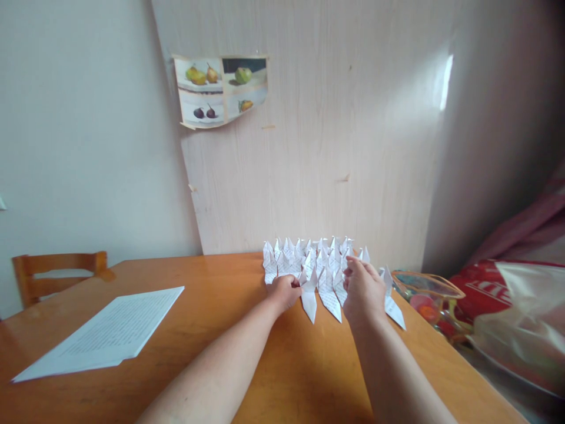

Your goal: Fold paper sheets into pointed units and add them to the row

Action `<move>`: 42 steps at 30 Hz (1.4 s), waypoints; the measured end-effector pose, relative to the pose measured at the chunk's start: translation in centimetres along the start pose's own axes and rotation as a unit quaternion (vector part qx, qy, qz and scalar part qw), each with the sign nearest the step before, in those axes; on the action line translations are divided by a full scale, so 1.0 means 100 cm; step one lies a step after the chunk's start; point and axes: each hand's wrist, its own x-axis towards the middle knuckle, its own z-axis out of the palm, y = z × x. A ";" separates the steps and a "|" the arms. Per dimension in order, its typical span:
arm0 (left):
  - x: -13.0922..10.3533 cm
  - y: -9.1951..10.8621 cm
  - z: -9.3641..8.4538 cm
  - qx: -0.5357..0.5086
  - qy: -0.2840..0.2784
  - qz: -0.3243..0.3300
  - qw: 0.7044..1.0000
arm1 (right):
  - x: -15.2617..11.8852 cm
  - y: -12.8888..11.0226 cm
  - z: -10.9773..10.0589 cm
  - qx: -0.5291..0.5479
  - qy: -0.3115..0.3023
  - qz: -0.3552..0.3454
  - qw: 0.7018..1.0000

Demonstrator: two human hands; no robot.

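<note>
Rows of folded white paper cranes (pixel 285 261) with printed text stand close together on the wooden table (pixel 220 330). At the front left of the group, my left hand (pixel 285 292) pinches the edge of one paper crane (pixel 309 301), whose long wing points toward me. My right hand (pixel 365 291) is among the cranes on the right, its fingers curled and pressed together; what they hold, if anything, is hidden. Between my hands stands another paper crane (pixel 328 294). Just right of my right hand, a separate paper crane (pixel 394 306) sits near the table's edge.
A stack of printed paper sheets (pixel 110 333) lies on the table's left. Behind that corner is a wooden chair (pixel 62 272). A pale board (pixel 309 176) with taped fruit pictures (pixel 223 91) rises behind the table. Red and clear plastic bags (pixel 481 294) crowd the right side.
</note>
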 end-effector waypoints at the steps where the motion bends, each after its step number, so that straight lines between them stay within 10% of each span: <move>1: -0.001 0.000 0.000 0.006 0.003 -0.003 1.000 | 0.000 0.000 0.000 -0.001 0.000 0.000 1.000; 34: -0.007 -0.006 0.003 0.013 0.053 -0.006 0.999 | 0.000 0.007 -0.001 -0.034 -0.022 -0.029 0.999; 42: -0.020 -0.012 -0.023 -0.015 0.074 -0.012 0.997 | -0.001 0.012 0.000 -0.059 -0.034 -0.035 0.997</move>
